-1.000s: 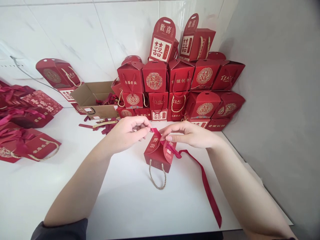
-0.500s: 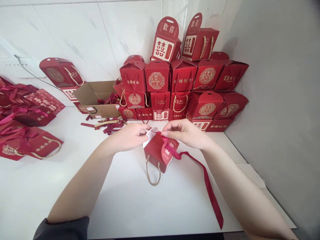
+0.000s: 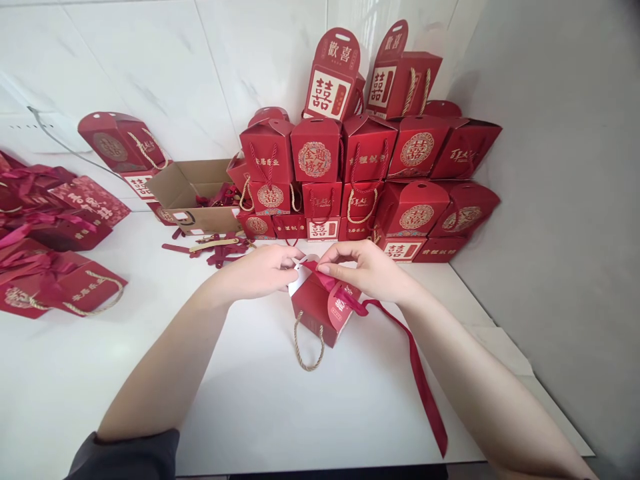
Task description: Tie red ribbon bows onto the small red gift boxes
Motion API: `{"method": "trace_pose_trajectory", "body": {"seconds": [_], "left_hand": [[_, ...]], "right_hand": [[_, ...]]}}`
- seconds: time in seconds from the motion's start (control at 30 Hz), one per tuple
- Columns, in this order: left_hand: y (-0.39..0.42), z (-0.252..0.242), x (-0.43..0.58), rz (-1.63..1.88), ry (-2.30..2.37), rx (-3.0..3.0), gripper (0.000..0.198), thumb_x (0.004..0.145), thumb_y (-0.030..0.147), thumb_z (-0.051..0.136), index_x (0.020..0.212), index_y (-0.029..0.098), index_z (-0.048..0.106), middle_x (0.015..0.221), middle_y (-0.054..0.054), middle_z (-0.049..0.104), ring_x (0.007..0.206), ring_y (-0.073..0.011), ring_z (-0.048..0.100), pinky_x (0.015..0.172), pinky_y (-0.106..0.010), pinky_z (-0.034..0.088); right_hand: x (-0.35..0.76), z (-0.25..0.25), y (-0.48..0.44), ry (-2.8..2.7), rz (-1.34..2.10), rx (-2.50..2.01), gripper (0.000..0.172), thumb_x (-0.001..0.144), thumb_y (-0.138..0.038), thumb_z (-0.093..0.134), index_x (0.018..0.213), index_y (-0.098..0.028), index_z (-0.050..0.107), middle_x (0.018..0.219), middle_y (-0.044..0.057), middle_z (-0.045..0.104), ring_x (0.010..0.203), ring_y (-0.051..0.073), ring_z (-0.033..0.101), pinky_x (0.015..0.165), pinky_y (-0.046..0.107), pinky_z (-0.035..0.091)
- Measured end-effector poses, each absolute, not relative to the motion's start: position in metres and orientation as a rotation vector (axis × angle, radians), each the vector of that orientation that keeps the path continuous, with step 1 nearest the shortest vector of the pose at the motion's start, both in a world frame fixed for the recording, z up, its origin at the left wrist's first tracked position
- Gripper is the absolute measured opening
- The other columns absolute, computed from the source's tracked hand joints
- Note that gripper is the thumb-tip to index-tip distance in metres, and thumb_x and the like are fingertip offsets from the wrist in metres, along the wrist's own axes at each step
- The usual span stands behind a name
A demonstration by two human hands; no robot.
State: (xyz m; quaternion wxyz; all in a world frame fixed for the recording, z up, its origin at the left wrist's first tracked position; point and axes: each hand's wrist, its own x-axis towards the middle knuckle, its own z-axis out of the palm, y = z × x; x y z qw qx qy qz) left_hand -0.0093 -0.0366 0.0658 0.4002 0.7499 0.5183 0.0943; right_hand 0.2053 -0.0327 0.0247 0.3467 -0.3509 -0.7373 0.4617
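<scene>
A small red gift box (image 3: 313,303) with a twisted gold rope handle (image 3: 306,363) stands on the white table between my hands. My left hand (image 3: 273,270) grips the box's raised flap, whose white inner side (image 3: 297,283) shows near my thumb. Between thumb and index finger, my right hand (image 3: 363,267) pinches a dark red ribbon (image 3: 417,360) close to the flap's slot. The ribbon runs over the box's printed flap, and its long tail hangs down to the right across the table. My left fingertips are partly hidden behind the flap.
Stacked red gift boxes (image 3: 315,159) fill the back of the table against the tiled wall. Left of them stands an open cardboard box (image 3: 200,221), with a pile of folded ribbons (image 3: 220,250) before it. Boxes tied with ribbon (image 3: 85,277) sit at the far left.
My right hand has shifted slightly left toward the flap, bringing the ribbon's end to its slot. More ribbon now lies straight across the box top. My left hand stays on the flap.
</scene>
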Motion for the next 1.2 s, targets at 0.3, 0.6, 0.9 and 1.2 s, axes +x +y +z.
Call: {"method": "trace_pose_trajectory", "body": {"seconds": [0.3, 0.6, 0.9, 1.2], "left_hand": [[-0.0346, 0.0624, -0.0102, 0.276, 1.247, 1.743, 0.038, 0.077, 0.028, 0.054, 0.114, 0.020, 0.063, 0.088, -0.004, 0.071, 0.088, -0.0219, 0.068, 0.076, -0.033, 0.054], [-0.0342, 0.0634, -0.0102, 0.280, 1.246, 1.718, 0.042, 0.076, 0.028, 0.056, 0.117, 0.022, 0.063, 0.091, -0.004, 0.072, 0.090, -0.0227, 0.068, 0.079, -0.034, 0.055], [-0.0333, 0.0608, -0.0110, 0.266, 1.259, 1.732, 0.043, 0.078, 0.028, 0.054, 0.120, 0.022, 0.060, 0.096, -0.004, 0.071, 0.091, -0.0218, 0.068, 0.080, -0.034, 0.055], [-0.0344, 0.0621, -0.0116, 0.267, 1.292, 1.780, 0.042, 0.077, 0.030, 0.055, 0.118, 0.021, 0.062, 0.088, -0.004, 0.071, 0.088, -0.0228, 0.068, 0.078, -0.034, 0.055]], "right_hand": [[0.2074, 0.0218, -0.0292, -1.953, 1.194, -0.970, 0.014, 0.085, -0.030, 0.061, 0.080, -0.018, 0.067, 0.074, 0.000, 0.068, 0.064, 0.012, 0.062, 0.063, 0.026, 0.049], [0.2062, 0.0213, -0.0307, -1.949, 1.170, -0.959, 0.012, 0.085, -0.028, 0.060, 0.081, -0.019, 0.067, 0.076, -0.001, 0.069, 0.065, 0.011, 0.063, 0.064, 0.025, 0.050], [0.2069, 0.0247, -0.0331, -1.954, 1.149, -0.951, 0.011, 0.085, -0.026, 0.059, 0.082, -0.019, 0.067, 0.074, -0.002, 0.067, 0.062, 0.010, 0.062, 0.062, 0.025, 0.049], [0.2031, 0.0207, -0.0304, -1.998, 1.104, -0.934, 0.013, 0.086, -0.027, 0.059, 0.079, -0.018, 0.067, 0.075, -0.001, 0.068, 0.062, 0.010, 0.060, 0.062, 0.025, 0.047]]}}
